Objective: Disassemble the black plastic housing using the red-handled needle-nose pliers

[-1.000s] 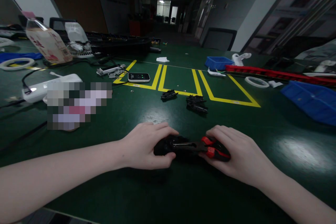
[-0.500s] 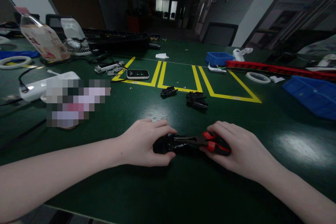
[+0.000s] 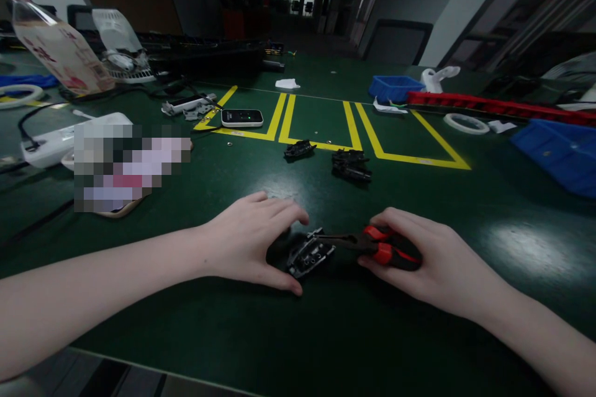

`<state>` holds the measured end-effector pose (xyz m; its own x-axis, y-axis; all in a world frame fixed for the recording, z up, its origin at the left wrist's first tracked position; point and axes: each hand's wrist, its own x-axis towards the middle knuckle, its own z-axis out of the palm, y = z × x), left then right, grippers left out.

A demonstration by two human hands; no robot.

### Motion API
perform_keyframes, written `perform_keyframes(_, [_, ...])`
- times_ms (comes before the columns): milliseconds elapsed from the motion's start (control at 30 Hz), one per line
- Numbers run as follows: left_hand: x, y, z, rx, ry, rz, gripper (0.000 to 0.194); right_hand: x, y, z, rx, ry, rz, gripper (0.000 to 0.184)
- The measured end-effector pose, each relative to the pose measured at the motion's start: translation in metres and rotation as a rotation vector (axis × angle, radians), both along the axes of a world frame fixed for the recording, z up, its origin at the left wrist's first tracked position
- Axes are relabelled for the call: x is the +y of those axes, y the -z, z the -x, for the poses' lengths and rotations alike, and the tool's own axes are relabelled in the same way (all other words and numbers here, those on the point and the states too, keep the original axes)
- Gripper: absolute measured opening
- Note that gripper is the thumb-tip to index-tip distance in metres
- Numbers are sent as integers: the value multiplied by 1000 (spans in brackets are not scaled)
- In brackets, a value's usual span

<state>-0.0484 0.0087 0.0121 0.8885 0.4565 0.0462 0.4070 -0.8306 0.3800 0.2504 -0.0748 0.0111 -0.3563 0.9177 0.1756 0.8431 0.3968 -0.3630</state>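
A small black plastic part [image 3: 310, 254] lies tilted on the green table [image 3: 326, 329], its ribbed inner side facing up. My left hand [image 3: 251, 242] cups it from the left, thumb and fingers around its edge. My right hand [image 3: 419, 263] is closed on the red and black handles of pliers [image 3: 379, 248]. The pliers' dark jaws reach left and meet the part's top right corner. Two more black parts [image 3: 298, 149] [image 3: 351, 165] lie farther back, near the yellow floor-tape lines [image 3: 347, 130].
A black device with green lights [image 3: 241, 117] sits on the yellow lines. A white power strip [image 3: 65, 134] and cables lie at the left, with a blurred patch beside them. Blue bins [image 3: 559, 152] [image 3: 393, 88], a red rail [image 3: 493, 107] and white tape rings [image 3: 465, 123] stand at the right.
The black part has turned over and tilted up, showing its lighter inner side. My left hand opened a little around it. The camera view tipped slightly downward.
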Motion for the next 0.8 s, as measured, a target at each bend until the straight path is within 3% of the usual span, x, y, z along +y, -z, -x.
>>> perform_keyframes(100, [6,8,-1,-105,72,-21,103,0,0,1,12,-6,21,30])
perform_keyframes(167, [11,13,-3,-132,167,33,108,0,-1,2,16,-9,38,31])
perform_keyframes(367, [17,14,-6,-128,261,122,91,1,-2,1,13,-20,75,36])
perform_keyframes(467, [16,13,-4,-153,259,130,81,0,0,-2,7,-45,24,40])
perform_keyframes(800, [10,11,-2,-241,204,119,77,-5,-5,1,-18,-128,-51,42])
